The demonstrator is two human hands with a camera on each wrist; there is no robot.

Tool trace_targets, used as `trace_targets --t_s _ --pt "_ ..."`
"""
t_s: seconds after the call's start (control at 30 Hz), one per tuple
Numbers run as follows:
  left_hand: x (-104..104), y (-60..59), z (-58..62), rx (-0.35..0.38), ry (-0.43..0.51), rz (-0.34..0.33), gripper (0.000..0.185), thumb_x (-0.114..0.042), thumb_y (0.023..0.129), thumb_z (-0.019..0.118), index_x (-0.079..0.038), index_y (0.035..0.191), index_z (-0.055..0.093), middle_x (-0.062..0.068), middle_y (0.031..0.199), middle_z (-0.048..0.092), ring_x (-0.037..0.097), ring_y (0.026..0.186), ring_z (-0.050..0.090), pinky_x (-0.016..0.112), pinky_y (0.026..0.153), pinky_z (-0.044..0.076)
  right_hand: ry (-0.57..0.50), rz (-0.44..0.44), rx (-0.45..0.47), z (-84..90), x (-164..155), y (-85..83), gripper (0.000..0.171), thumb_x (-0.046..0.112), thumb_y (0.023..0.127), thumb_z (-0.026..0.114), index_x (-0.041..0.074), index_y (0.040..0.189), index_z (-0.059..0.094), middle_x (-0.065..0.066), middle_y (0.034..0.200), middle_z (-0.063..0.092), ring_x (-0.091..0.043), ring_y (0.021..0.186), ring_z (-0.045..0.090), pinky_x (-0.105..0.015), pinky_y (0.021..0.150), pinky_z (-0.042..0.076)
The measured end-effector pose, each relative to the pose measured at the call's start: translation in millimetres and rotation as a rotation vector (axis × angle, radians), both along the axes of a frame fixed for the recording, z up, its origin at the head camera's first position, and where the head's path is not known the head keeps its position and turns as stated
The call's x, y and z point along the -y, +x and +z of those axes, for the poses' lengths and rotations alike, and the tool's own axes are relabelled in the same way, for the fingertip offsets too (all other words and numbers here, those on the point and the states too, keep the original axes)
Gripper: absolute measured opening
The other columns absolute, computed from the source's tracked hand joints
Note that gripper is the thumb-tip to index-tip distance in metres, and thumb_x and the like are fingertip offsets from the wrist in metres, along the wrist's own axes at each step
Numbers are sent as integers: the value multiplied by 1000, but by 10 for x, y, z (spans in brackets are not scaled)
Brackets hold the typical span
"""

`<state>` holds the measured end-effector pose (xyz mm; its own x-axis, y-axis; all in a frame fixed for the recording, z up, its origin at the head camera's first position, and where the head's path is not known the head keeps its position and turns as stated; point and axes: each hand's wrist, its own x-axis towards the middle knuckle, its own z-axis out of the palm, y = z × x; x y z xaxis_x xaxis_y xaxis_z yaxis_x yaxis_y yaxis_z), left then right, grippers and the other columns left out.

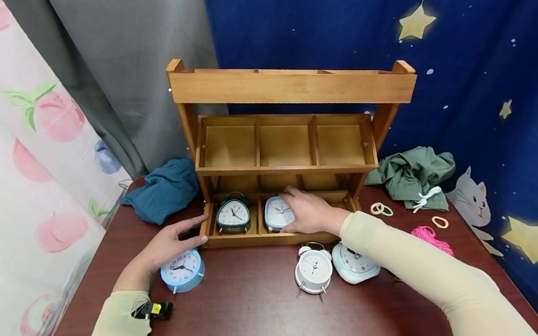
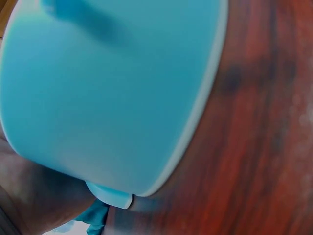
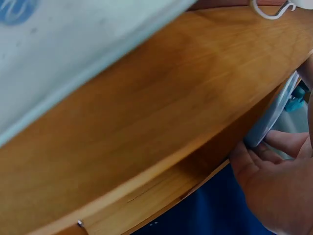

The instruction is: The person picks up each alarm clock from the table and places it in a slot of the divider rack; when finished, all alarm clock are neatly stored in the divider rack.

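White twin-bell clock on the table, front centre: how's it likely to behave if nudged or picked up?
The white twin-bell clock stands on thin splayed legs, so a sideways nudge may tip it. It looks small and probably light. The round body and smooth face could slip; the top handle between the bells seems the safer hold.

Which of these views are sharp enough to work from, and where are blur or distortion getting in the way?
Head view: evenly lit and sharp, though the wide lens bows the wooden shelf. Left wrist view: badly blurred, filled by the blue clock too close to focus. Right wrist view: soft and tilted, mostly shelf wood; only the right hand on the pale clock reads.
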<state>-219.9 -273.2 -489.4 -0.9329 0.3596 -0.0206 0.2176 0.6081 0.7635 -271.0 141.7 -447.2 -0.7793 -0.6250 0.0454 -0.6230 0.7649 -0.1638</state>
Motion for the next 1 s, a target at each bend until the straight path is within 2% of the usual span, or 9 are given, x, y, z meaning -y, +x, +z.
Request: trace_targets --t_s 0.3,0.47,0.6,0.8,1.0 --pt "10 -10 -5 15 -5 4 73 -53 104 77 -26 167 54 12 172 49 42 161 39 73 125 32 -7 34 45 32 -81 3 100 54 93 90 -4 163 49 -23 156 52 -37 135 63 -51 114 54" --pt "24 -17 -7 6 -6 -5 72 -52 105 77 -26 168 54 12 172 49 43 161 39 74 125 32 -62 33 47 145 -189 102 92 56 98 84 0 164 51 -19 156 56 -36 141 60 -52 119 50" --pt "24 -28 -16 -4 -13 -11 72 -52 105 76 -25 168 54 13 172 48 43 161 39 74 125 32 -97 24 42 251 -322 278 86 56 101 80 5 165 52 -14 156 57 -33 144 58 -51 121 48" --pt "17 -18 -10 6 -20 -10 72 -53 105 76 -26 168 54 14 172 48 44 160 38 75 124 32 -164 10 58 365 -534 603 86 56 101 80 7 166 52 -11 157 57 -32 143 59 -54 115 52" --pt "28 -22 -18 8 -20 0 72 -54 105 76 -27 168 54 13 173 48 44 161 37 75 124 32 -211 -17 49 374 -674 912 85 60 99 81 10 164 55 -6 150 62 -28 135 64 -55 109 56"
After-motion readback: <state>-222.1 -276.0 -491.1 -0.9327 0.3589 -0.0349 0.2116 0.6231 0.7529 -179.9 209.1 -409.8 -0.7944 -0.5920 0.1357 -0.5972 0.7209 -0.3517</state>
